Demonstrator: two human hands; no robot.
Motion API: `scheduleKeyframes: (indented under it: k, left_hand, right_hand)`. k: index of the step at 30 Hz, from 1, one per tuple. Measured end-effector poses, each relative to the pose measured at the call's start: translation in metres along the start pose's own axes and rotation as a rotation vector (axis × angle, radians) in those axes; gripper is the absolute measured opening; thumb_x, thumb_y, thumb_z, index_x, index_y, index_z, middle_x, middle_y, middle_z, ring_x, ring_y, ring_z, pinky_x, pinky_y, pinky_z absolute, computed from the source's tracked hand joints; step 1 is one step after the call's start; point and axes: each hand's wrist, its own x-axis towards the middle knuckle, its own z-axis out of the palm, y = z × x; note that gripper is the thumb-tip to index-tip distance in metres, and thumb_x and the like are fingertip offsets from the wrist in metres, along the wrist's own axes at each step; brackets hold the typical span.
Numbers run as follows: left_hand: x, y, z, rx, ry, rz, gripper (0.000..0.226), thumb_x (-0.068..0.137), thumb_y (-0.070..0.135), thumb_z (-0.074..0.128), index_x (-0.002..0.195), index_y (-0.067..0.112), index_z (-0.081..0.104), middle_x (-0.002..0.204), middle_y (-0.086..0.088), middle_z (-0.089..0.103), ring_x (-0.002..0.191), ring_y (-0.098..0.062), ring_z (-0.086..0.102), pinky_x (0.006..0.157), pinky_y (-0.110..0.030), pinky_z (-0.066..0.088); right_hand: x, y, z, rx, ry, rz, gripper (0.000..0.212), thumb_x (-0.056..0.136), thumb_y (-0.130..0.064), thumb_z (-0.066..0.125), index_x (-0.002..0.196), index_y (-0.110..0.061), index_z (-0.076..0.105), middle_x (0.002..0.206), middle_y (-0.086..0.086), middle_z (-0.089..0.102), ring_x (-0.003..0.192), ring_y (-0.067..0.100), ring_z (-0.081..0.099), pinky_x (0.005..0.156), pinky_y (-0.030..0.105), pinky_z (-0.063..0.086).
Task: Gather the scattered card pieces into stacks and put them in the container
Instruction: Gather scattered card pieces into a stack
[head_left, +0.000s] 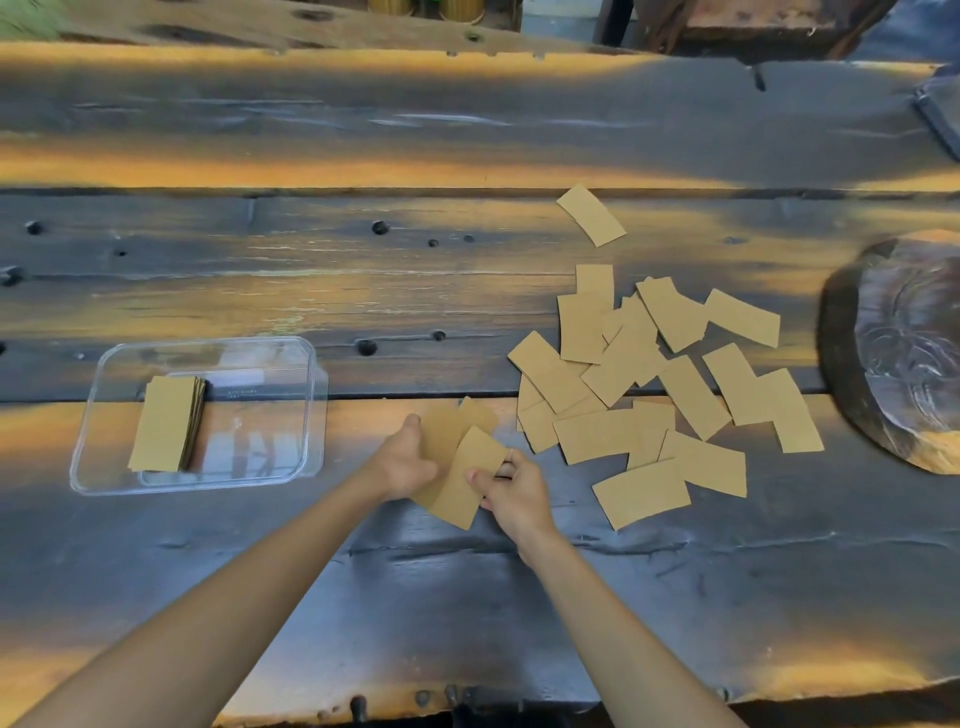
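Note:
Several tan card pieces (649, 374) lie scattered and overlapping on the wooden table, right of centre. One lone card piece (591, 214) lies farther back. My left hand (405, 460) holds a small fanned bunch of cards (447, 431) just above the table. My right hand (511, 491) pinches one card (465, 480) against that bunch. A clear plastic container (306, 415) sits at the left, with a neat stack of cards (166, 423) in its left half.
The table is a dark, worn wooden plank top (363, 291) with holes and cracks. A round dark wooden slab (893, 353) lies at the right edge. The table's near edge runs along the bottom of the view.

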Motion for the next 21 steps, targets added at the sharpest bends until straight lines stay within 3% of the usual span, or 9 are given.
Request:
scheduleKeyframes:
  k: [2, 5, 9, 12, 13, 15, 17, 19, 21]
  left_hand:
    - [-0.003, -0.007, 0.003, -0.131, 0.006, -0.017, 0.05, 0.082, 0.01, 0.07, 0.119, 0.011, 0.035, 0.106, -0.01, 0.057, 0.097, -0.023, 0.059, 0.081, -0.04, 0.054]
    - [-0.007, -0.012, 0.005, -0.314, 0.0, 0.006, 0.056, 0.08, 0.007, 0.077, 0.123, 0.016, 0.041, 0.109, -0.003, 0.061, 0.098, -0.014, 0.06, 0.076, -0.029, 0.053]
    - [-0.019, -0.011, 0.002, -0.341, 0.064, 0.006, 0.022, 0.09, 0.011, 0.065, 0.111, 0.015, 0.06, 0.102, -0.004, 0.067, 0.092, -0.017, 0.062, 0.077, -0.027, 0.05]
    - [-0.025, -0.011, -0.002, -0.461, 0.103, -0.057, 0.025, 0.093, 0.006, 0.049, 0.117, 0.011, 0.053, 0.097, -0.01, 0.063, 0.084, -0.021, 0.062, 0.078, -0.036, 0.052]
    - [-0.028, -0.01, -0.003, -0.54, 0.084, -0.07, 0.029, 0.094, 0.005, 0.044, 0.122, 0.011, 0.048, 0.103, -0.012, 0.065, 0.083, -0.023, 0.065, 0.078, -0.039, 0.054]
    - [-0.032, -0.006, -0.003, -0.602, 0.059, -0.054, 0.03, 0.098, 0.008, 0.041, 0.128, 0.014, 0.041, 0.113, -0.013, 0.069, 0.082, -0.026, 0.07, 0.075, -0.039, 0.056]
    - [-0.037, -0.003, -0.004, -0.557, 0.03, -0.015, 0.029, 0.103, 0.022, 0.043, 0.132, 0.019, 0.038, 0.113, -0.017, 0.07, 0.078, -0.026, 0.071, 0.067, -0.036, 0.058]
    - [-0.045, 0.002, -0.004, -0.501, -0.012, 0.005, 0.037, 0.101, 0.045, 0.043, 0.131, 0.024, 0.041, 0.111, -0.018, 0.068, 0.077, -0.024, 0.069, 0.065, -0.036, 0.06]
    - [-0.053, 0.006, -0.006, -0.486, -0.129, 0.0, 0.045, 0.094, 0.059, 0.044, 0.122, 0.024, 0.047, 0.105, -0.015, 0.067, 0.083, -0.021, 0.07, 0.068, -0.037, 0.061]
  right_hand:
    - [-0.001, 0.003, 0.002, -0.004, -0.001, -0.031, 0.021, 0.083, -0.018, 0.077, 0.097, -0.019, 0.061, 0.095, 0.0, 0.075, 0.092, 0.02, 0.073, 0.086, 0.048, 0.06]
    - [-0.004, 0.008, 0.001, -0.035, -0.025, -0.091, 0.019, 0.09, -0.02, 0.07, 0.103, -0.029, 0.059, 0.092, -0.003, 0.071, 0.093, 0.019, 0.07, 0.085, 0.038, 0.059]
    - [-0.012, 0.005, -0.015, -0.079, -0.107, -0.183, 0.048, 0.104, -0.017, 0.048, 0.133, -0.055, 0.046, 0.1, 0.011, 0.062, 0.095, 0.019, 0.061, 0.083, 0.025, 0.05]
    - [-0.02, -0.009, -0.032, -0.133, -0.215, -0.305, 0.064, 0.105, -0.006, 0.037, 0.15, -0.052, 0.03, 0.125, -0.01, 0.059, 0.12, 0.009, 0.052, 0.095, 0.015, 0.043]
    - [-0.02, -0.012, -0.037, -0.205, -0.242, -0.356, 0.066, 0.105, -0.005, 0.037, 0.152, -0.049, 0.026, 0.126, -0.012, 0.059, 0.112, 0.01, 0.056, 0.094, 0.016, 0.044]
    - [-0.017, -0.015, -0.043, -0.411, -0.234, -0.49, 0.071, 0.102, -0.007, 0.046, 0.152, -0.053, 0.023, 0.095, -0.012, 0.063, 0.085, 0.014, 0.06, 0.078, 0.017, 0.046]
    - [-0.011, -0.017, -0.048, -0.59, -0.234, -0.591, 0.067, 0.099, -0.015, 0.058, 0.149, -0.051, 0.032, 0.1, -0.011, 0.069, 0.088, 0.009, 0.065, 0.085, 0.026, 0.051]
    - [-0.005, -0.021, -0.055, -0.716, -0.241, -0.679, 0.044, 0.097, -0.019, 0.064, 0.134, -0.039, 0.054, 0.104, -0.015, 0.072, 0.097, 0.006, 0.068, 0.091, 0.037, 0.055]
    - [-0.001, -0.027, -0.061, -0.791, -0.284, -0.836, 0.023, 0.095, -0.017, 0.067, 0.115, -0.027, 0.069, 0.098, -0.017, 0.068, 0.094, 0.009, 0.066, 0.086, 0.039, 0.055]
